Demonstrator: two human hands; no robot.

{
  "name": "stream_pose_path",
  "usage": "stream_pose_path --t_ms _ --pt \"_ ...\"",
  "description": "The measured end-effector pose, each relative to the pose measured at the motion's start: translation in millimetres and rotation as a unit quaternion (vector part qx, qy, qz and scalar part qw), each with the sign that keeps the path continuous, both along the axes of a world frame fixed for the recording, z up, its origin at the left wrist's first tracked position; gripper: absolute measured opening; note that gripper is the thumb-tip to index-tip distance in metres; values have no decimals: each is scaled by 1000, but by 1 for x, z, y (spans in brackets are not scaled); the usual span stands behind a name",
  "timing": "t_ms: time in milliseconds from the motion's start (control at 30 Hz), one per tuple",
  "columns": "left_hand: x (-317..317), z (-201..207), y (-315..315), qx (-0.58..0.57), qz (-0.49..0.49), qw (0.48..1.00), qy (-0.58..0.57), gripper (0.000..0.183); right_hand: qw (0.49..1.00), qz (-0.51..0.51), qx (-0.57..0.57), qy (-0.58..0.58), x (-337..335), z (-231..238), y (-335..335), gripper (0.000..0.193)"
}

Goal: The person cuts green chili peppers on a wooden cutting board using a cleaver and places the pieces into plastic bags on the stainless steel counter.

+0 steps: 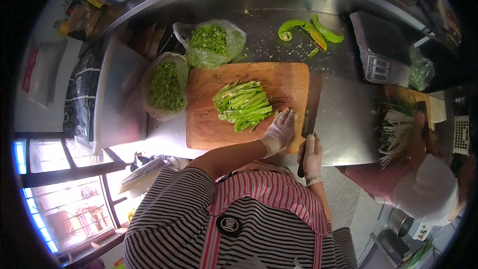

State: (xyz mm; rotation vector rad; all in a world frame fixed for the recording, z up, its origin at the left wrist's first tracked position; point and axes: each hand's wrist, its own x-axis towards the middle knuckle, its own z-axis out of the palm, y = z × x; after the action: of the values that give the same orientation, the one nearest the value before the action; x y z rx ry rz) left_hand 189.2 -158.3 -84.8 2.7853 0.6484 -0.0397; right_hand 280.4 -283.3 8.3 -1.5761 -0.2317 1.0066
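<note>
My left hand [280,132], in a clear glove, lies on the wooden cutting board [199,139] with its fingers stretched out. Beside those fingertips is a pile of green pepper strips [242,105], nothing visibly gripped. In my gloved right hand [312,158] is the dark handle of a knife [311,103]. Its broad blade points away from me along the board's right edge. Beyond the board, green peppers [328,31] lie on the steel counter among scattered seeds, one of them curled and cut open.
Two plastic bags of chopped greens, one behind the board [209,40] and one at its left [165,87], stand close to it. A scale [382,60] sits at the back right. A large plastic tub [119,89] stands left. A co-worker [423,184] handles white-stemmed greens [396,134] at right.
</note>
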Motion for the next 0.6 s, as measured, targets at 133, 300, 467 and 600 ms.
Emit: stream_pose_path --t_ms 133,300,467,600 --pt "-63 -39 13 126 -54 988 -64 59 999 34 -22 -14 -7 -16 2 44" --pt "-92 11 39 135 -122 981 -65 52 997 60 -15 -38 -28 -41 7 45" --pt "-97 38 45 140 -109 972 -156 50 995 90 -32 7 -53 -35 17 47" --pt "-79 64 109 93 132 977 -139 53 993 82 -11 79 -76 -20 27 49"
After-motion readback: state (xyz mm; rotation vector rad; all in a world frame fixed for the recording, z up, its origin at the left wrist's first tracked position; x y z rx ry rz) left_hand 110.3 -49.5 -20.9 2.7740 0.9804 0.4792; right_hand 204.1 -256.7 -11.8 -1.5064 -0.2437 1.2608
